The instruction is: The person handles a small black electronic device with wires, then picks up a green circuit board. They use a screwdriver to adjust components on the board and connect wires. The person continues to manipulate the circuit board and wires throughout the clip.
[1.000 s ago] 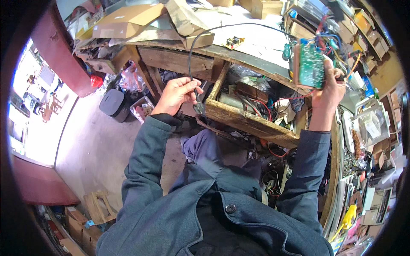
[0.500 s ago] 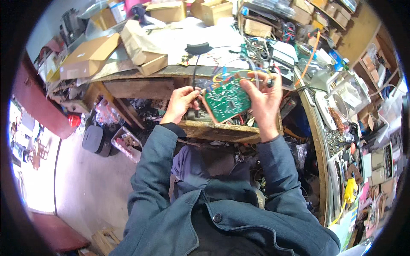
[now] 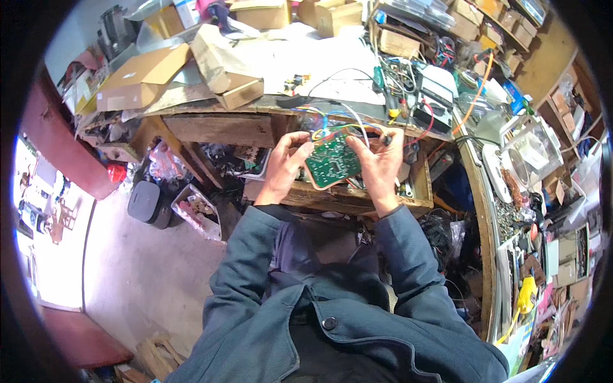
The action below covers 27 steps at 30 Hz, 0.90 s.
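Observation:
Between my two hands is a green circuit board [image 3: 331, 161], its solder-dotted face turned up toward me. My left hand [image 3: 285, 167] grips its left edge, thumb near the upper left corner. My right hand [image 3: 379, 167] holds the right side with the thumb lying over the board's face. Blue, yellow and white wires [image 3: 327, 119] run from the board's far edge. An open wooden drawer [image 3: 332, 199] with assorted parts lies below the board, partly hidden by it.
Ahead stands a workbench [image 3: 306, 86] with open cardboard boxes [image 3: 144, 78] at its left. A meter with dials [image 3: 435, 99] and tangled cables sit at its right. The right-hand bench carries a clear plastic case [image 3: 527, 148] and loose parts. A black bin [image 3: 149, 204] stands on the floor.
My left hand has moved from the dark cable onto the board's left edge. The board has tilted and shifted slightly, and the black object on the bench has dropped toward its front edge.

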Tool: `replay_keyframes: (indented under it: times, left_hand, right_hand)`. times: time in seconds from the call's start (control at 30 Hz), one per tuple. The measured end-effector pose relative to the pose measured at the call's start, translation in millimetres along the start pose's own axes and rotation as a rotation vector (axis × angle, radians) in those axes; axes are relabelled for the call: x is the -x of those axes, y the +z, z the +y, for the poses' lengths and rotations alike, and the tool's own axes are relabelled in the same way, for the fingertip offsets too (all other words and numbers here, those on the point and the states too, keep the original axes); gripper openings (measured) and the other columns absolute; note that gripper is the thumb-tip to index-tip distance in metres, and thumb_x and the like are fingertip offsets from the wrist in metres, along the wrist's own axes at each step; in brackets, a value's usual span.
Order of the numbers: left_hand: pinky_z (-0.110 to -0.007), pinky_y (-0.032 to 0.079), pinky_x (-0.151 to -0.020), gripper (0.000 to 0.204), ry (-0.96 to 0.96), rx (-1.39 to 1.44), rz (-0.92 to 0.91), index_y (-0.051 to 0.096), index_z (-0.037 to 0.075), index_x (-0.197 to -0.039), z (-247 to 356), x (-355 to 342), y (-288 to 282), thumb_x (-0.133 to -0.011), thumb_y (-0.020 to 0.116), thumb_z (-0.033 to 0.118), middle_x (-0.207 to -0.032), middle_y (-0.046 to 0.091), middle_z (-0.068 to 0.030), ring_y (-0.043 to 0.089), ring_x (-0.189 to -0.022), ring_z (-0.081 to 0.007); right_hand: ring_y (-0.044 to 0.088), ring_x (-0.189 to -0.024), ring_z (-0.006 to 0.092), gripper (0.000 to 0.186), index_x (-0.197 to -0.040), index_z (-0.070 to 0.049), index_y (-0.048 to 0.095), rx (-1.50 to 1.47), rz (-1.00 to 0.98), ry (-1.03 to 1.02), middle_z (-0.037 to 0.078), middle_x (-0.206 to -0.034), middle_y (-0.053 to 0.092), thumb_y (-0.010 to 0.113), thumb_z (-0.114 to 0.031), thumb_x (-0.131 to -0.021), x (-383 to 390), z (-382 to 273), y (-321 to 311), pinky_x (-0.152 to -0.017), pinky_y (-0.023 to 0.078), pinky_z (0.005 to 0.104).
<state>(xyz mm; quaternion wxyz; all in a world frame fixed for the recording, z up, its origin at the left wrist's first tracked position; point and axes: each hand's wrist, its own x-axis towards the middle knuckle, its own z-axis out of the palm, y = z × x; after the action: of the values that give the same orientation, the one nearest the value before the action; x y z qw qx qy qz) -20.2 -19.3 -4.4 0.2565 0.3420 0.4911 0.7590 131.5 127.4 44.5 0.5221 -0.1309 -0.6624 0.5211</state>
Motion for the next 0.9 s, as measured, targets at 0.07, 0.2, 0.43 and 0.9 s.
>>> replay_keyframes:
  times: [0.07, 0.2, 0.43, 0.9]
  left_hand:
    - [-0.031, 0.051, -0.099, 0.053, -0.079, -0.013, -0.118, 0.058, -0.002, -0.136, 14.9, 4.8, 1.7, -0.094, 0.082, 0.019, -0.123, 0.067, -0.0069, 0.064, -0.111, -0.0149]
    - [-0.033, 0.05, -0.105, 0.062, -0.148, -0.059, -0.159, 0.056, -0.001, -0.138, 13.9, 0.4, -1.8, -0.085, 0.086, 0.009, -0.128, 0.068, -0.0079, 0.065, -0.115, -0.0166]
    - [-0.032, 0.058, -0.095, 0.058, -0.196, 0.323, -0.12, 0.055, -0.003, -0.14, 26.5, 7.1, -6.3, -0.087, 0.08, 0.001, -0.12, 0.072, -0.0114, 0.071, -0.104, -0.017]
    - [-0.03, 0.057, -0.093, 0.042, -0.082, 0.431, 0.031, 0.066, -0.001, -0.13, 8.6, -13.3, -14.2, -0.09, 0.08, 0.004, -0.117, 0.075, -0.0067, 0.071, -0.101, -0.0134]
  right_hand:
    - [0.072, -0.092, 0.0152, 0.053, -0.118, -0.002, 0.048, -0.02, -0.028, 0.03, 0.012, -0.106, 0.071, 0.089, -0.001, -0.084, 5.8, 0.2, 8.5, -0.081, 0.061, 0.029]
    - [0.073, -0.097, 0.0174, 0.057, -0.121, -0.001, 0.045, -0.058, -0.099, 0.07, 0.013, -0.112, 0.068, 0.088, -0.001, -0.084, 7.0, 6.0, 1.4, -0.082, 0.063, 0.0301]
    - [0.067, -0.083, 0.0103, 0.031, -0.114, -0.003, 0.06, 0.053, 0.016, 0.082, 0.006, -0.107, 0.069, 0.07, -0.031, -0.105, -3.4, 8.0, -37.6, -0.067, 0.055, 0.0251]
    - [0.071, -0.096, 0.0313, 0.024, -0.102, -0.005, 0.072, 0.67, -0.265, -0.315, 0.011, -0.108, 0.073, 0.084, -0.019, -0.086, 12.1, 13.1, -56.7, -0.085, 0.055, 0.0375]
